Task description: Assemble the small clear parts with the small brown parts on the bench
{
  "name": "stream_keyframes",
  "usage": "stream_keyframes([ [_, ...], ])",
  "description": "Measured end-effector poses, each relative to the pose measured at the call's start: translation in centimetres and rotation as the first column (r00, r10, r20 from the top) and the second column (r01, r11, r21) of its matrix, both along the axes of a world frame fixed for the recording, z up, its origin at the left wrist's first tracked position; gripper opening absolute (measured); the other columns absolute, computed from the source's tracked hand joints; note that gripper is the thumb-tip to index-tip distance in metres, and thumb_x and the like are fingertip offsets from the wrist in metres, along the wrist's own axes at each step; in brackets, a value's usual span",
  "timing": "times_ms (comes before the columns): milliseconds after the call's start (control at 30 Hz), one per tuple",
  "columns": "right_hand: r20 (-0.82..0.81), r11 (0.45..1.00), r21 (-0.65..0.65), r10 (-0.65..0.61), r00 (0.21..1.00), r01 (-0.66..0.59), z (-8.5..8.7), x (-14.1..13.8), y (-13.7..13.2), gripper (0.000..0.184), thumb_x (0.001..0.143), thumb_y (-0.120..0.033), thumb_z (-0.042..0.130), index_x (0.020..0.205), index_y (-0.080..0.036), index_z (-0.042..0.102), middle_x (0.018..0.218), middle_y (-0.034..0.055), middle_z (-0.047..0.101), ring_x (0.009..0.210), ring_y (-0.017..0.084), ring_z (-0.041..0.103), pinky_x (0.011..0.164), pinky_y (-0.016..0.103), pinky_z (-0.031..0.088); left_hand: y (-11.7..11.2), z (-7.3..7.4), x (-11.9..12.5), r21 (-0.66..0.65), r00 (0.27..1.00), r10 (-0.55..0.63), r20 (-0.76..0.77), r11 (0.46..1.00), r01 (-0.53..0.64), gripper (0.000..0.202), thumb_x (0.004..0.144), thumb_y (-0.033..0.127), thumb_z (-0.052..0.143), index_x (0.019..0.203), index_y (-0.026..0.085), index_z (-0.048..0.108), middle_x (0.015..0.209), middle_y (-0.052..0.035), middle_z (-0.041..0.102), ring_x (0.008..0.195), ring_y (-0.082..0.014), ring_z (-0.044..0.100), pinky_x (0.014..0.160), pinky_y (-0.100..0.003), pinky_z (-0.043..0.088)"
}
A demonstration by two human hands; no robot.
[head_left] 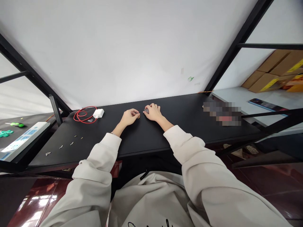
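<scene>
Over the middle of the black table [139, 138], my left hand [129, 117] is closed in a pinch. A tiny brownish piece [139, 117] shows at its fingertips, too small to name, and I cannot tell whether it is held or lies on the table. Close by on the right, my right hand [153, 112] curls its fingers round a small grey, shiny object [146, 111]. Its kind is unclear, as the fingers partly cover it. A narrow gap separates the two hands.
A white charger plug [98, 113] with a coiled red cable [78, 116] lies at the back left. Several small pale pieces [71, 143] are scattered at the front left. A power strip [25, 138] stands beyond the left frame. Cardboard boxes [272, 71] sit far right.
</scene>
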State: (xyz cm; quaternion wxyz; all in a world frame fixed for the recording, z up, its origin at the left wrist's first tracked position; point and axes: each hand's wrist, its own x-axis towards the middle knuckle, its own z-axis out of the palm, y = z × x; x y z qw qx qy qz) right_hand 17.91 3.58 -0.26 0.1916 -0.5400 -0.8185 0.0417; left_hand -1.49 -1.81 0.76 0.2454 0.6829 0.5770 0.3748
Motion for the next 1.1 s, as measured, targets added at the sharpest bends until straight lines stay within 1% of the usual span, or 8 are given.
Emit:
stream_keyframes([
  [133,0.014,0.999,-0.013,0.050,0.999,-0.050,-0.10,0.06,0.21,0.045,0.098,-0.051,0.050,0.128,-0.020,0.063,0.133,0.0188,0.056,0.121,0.036,0.050,0.103,0.051,0.033,-0.07,0.07,0.07,-0.006,1.000,-0.008,0.015,1.000,0.008,0.019,0.082,0.035,0.070,0.091,0.019,0.070,0.076,-0.0047,0.076,0.064,-0.0163,0.067,0.068,-0.028,0.053],
  [267,0.033,0.996,-0.026,0.092,0.995,-0.091,-0.32,-0.03,0.61,0.060,0.098,-0.058,0.045,0.143,-0.019,0.053,0.144,0.0195,0.052,0.130,0.038,0.047,0.109,0.056,0.029,-0.10,0.16,0.17,-0.017,1.000,-0.009,0.028,1.000,0.009,0.018,0.082,0.034,0.070,0.091,0.018,0.069,0.076,-0.0050,0.076,0.064,-0.0163,0.068,0.070,-0.029,0.054],
  [367,0.054,0.991,-0.070,0.116,0.992,-0.112,-0.39,-0.15,0.91,0.066,0.098,-0.062,0.042,0.149,-0.020,0.048,0.151,0.0189,0.047,0.137,0.038,0.044,0.113,0.053,0.027,-0.07,0.08,0.13,-0.017,0.999,-0.016,0.037,1.000,0.017,0.019,0.082,0.035,0.070,0.091,0.018,0.068,0.076,-0.0055,0.076,0.064,-0.0166,0.068,0.070,-0.029,0.054],
  [600,0.066,0.980,-0.138,0.153,0.986,-0.143,-0.13,-0.28,0.73,0.065,0.103,-0.056,0.031,0.154,-0.017,0.043,0.162,0.0166,0.034,0.151,0.030,0.029,0.122,0.046,0.019,0.13,-0.31,-0.11,-0.013,0.999,-0.016,0.034,1.000,0.017,0.020,0.082,0.036,0.070,0.091,0.018,0.069,0.077,-0.0058,0.076,0.065,-0.0165,0.068,0.070,-0.029,0.054],
  [700,0.081,0.976,-0.165,0.160,0.984,-0.145,0.04,-0.41,0.52,0.066,0.104,-0.054,0.028,0.158,-0.017,0.037,0.166,0.0151,0.027,0.153,0.031,0.024,0.123,0.047,0.018,0.15,-0.32,-0.11,-0.017,0.999,-0.014,0.035,1.000,0.014,0.020,0.082,0.036,0.071,0.091,0.018,0.069,0.077,-0.0057,0.076,0.065,-0.0165,0.068,0.069,-0.029,0.054],
  [867,0.097,0.968,-0.220,0.147,0.984,-0.123,0.23,-0.64,0.52,0.075,0.102,-0.060,0.027,0.163,-0.017,0.024,0.169,0.0153,0.017,0.155,0.034,0.018,0.124,0.049,0.015,0.18,-0.30,-0.13,-0.009,0.999,-0.024,0.032,1.000,0.025,0.021,0.082,0.036,0.070,0.092,0.018,0.069,0.077,-0.0058,0.076,0.064,-0.0165,0.068,0.069,-0.029,0.054],
  [1000,0.056,0.968,-0.227,0.125,0.991,-0.109,0.33,-0.60,0.52,0.072,0.102,-0.058,0.031,0.162,-0.019,0.028,0.168,0.0156,0.021,0.154,0.035,0.021,0.123,0.050,0.016,0.39,-0.51,-0.29,-0.006,0.999,-0.019,0.026,1.000,0.019,0.022,0.082,0.037,0.070,0.092,0.018,0.069,0.076,-0.0055,0.076,0.064,-0.0164,0.068,0.069,-0.029,0.054],
  [1100,-0.035,0.961,-0.253,0.101,0.994,-0.107,0.54,-0.47,0.51,0.069,0.102,-0.056,0.036,0.160,-0.020,0.034,0.167,0.0152,0.022,0.155,0.034,0.020,0.124,0.051,0.015,0.55,-0.70,-0.45,0.005,1.000,-0.021,0.014,1.000,0.021,0.023,0.082,0.038,0.069,0.092,0.018,0.069,0.077,-0.0052,0.076,0.064,-0.0161,0.068,0.067,-0.029,0.054],
])
